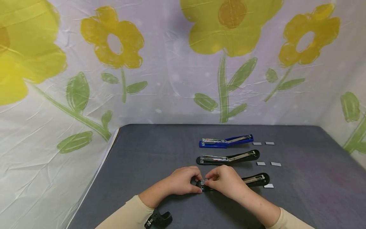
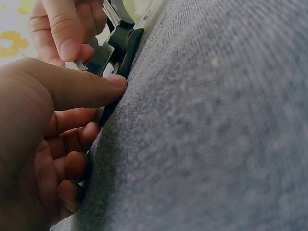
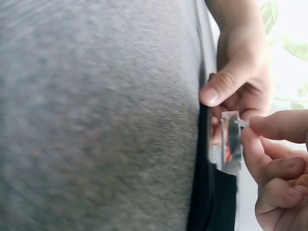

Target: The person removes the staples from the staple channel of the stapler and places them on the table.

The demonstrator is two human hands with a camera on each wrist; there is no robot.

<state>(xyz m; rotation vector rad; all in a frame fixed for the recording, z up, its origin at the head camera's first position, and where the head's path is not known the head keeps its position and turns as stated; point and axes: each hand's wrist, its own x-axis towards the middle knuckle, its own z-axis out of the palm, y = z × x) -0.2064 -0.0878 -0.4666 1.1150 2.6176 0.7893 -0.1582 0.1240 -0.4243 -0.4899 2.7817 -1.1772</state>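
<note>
The nearest black stapler [image 1: 257, 180] lies folded wide open on the table, its metal staple channel [image 3: 231, 139] facing up. My left hand [image 1: 183, 182] grips its front end between thumb and fingers, the thumb [image 2: 113, 85] along the near side of the base. Just above that end, my right hand [image 1: 227, 181] pinches a small piece of staple strip [image 3: 243, 123] between thumb and forefinger. The strip overlaps the channel's edge in the right wrist view. My right hand hides the middle of the stapler in the head view.
Behind it lie another opened black stapler [image 1: 243, 156] and an opened blue stapler [image 1: 240, 140]. Short staple strips lie at their right ends, one [image 1: 268, 186] beside the nearest stapler. A flower-printed cloth [image 1: 171, 63] hangs behind the grey table [image 1: 143, 152].
</note>
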